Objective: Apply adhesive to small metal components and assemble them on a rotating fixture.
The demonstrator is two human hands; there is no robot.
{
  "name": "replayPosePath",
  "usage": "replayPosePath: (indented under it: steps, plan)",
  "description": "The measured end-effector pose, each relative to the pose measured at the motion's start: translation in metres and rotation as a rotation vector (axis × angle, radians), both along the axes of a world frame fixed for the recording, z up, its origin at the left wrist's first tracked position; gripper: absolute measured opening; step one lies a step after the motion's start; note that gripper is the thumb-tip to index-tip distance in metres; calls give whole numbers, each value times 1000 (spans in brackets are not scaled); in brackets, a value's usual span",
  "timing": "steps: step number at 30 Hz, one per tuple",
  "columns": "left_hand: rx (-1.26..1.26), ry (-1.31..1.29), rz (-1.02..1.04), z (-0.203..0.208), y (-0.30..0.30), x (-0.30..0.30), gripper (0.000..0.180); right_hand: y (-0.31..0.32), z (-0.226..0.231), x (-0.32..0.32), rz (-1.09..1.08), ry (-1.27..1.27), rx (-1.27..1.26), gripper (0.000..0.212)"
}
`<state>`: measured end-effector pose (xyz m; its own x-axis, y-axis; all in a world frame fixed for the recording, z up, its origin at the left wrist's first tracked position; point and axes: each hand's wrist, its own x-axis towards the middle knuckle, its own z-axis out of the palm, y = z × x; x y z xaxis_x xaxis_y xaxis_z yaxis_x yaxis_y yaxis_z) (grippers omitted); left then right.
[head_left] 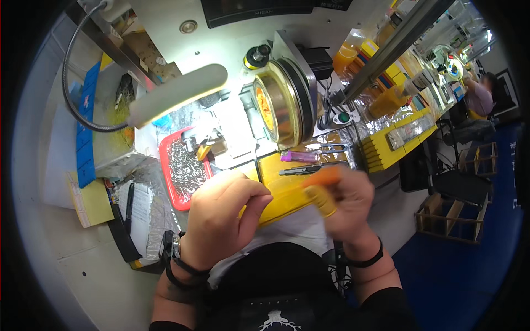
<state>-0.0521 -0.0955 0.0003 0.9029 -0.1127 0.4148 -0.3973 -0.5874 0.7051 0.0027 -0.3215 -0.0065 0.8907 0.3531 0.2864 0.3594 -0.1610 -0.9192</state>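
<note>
My left hand (pixel 223 212) is over the near edge of a yellow work board (pixel 281 185), its thumb and index finger pressed together. Anything in that pinch is hidden or too small to make out. To its right, my right hand (pixel 348 204) is raised and smeared by motion, with orange and yellow covers on its fingertips; its grip is unclear. A purple lighter (pixel 300 156) and a dark utility knife (pixel 309 169) lie on the board just beyond. Left of my left hand is a red tray (pixel 171 190) full of small metal pieces (pixel 186 168).
A lamp head (pixel 182 94) hangs low at the left. Behind the board stands a round machine bowl (pixel 270 105) with orange material inside. A yellow ridged rack (pixel 397 140) and bottles (pixel 386 102) are at the right. Far right, a person (pixel 479 96) sits at another bench.
</note>
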Motion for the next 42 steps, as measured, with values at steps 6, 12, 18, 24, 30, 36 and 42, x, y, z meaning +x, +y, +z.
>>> replayPosePath:
  steps: [6,12,18,24,30,36,42]
  plan:
    - [-36,12,97,-10,35,-9,14,-23,-22,71,-204,324,589,5]
    - [-208,-9,262,-31,65,-26,17,1,-21,118,-33,471,293,8]
    - [-10,-98,227,-17,70,-13,22,24,-24,138,316,486,219,17]
    - [160,-160,304,-6,67,1,25,34,-15,153,388,318,44,15]
    - [345,-255,308,3,38,34,41,33,-11,169,445,165,-146,31]
    - [337,-219,278,-2,17,55,26,40,-4,174,525,89,-218,33]
    - [307,-244,376,-15,3,54,5,32,-5,188,530,-269,-589,21]
